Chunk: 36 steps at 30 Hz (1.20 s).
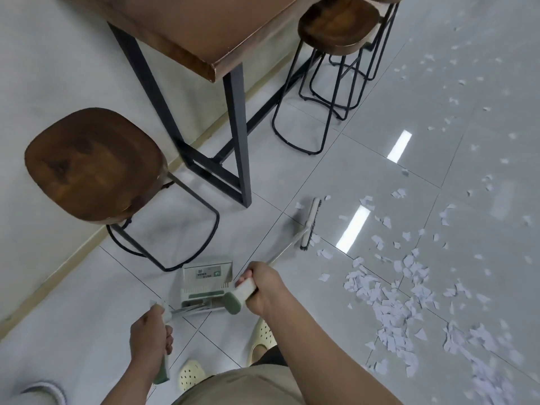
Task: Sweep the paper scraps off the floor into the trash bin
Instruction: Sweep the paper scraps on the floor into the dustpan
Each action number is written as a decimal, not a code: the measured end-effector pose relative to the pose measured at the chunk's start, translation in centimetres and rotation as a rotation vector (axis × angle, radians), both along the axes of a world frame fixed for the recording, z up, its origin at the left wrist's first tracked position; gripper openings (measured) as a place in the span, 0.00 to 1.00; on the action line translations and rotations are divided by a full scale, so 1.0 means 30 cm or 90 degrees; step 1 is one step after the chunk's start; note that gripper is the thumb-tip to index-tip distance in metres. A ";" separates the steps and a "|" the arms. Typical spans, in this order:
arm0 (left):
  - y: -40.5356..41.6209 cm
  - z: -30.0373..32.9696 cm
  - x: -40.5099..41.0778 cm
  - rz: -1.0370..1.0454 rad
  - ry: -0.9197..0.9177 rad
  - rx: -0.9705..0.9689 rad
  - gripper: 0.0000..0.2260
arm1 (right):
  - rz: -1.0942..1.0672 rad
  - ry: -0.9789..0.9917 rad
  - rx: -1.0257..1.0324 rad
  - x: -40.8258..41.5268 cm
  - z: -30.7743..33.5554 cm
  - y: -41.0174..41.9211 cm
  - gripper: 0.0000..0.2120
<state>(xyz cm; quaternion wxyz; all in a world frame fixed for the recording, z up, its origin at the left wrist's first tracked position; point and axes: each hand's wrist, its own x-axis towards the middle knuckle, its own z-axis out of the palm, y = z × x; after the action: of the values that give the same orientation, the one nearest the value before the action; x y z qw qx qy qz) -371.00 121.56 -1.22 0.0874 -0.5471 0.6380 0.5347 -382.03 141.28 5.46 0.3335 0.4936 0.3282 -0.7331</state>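
White paper scraps (391, 299) lie scattered over the grey tiled floor, thickest at the lower right. My right hand (264, 287) grips the cream and green handle of a broom. Its brush head (309, 222) rests on the floor at the left edge of the scraps. My left hand (152, 334) grips the handle of a white and green dustpan (204, 283), which stands on the floor in front of my feet. No trash bin is in view.
A wooden table (204, 33) on black metal legs stands ahead. A wooden stool (93, 165) stands to its left and two more stools (339, 24) behind it on the right. The wall's baseboard (73, 258) runs along the left. My cream slippers (263, 337) are below.
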 end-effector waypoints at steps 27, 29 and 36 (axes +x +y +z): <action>0.322 0.015 -0.394 -0.269 0.020 0.035 0.07 | -0.248 0.036 0.078 -0.163 -0.167 0.656 0.13; 0.361 0.016 -0.432 -0.303 0.033 0.044 0.08 | -0.290 0.038 0.075 -0.108 -0.153 0.665 0.13; 0.423 -0.015 -0.609 -0.535 0.039 0.058 0.08 | -0.499 0.008 -0.010 0.016 -0.107 0.655 0.15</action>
<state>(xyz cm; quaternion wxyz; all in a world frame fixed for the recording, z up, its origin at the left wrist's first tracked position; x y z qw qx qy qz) -389.27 134.26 -1.66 0.3028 -0.2188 0.7837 0.4963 -381.55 160.94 2.25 0.0297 0.5743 0.1114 -0.8105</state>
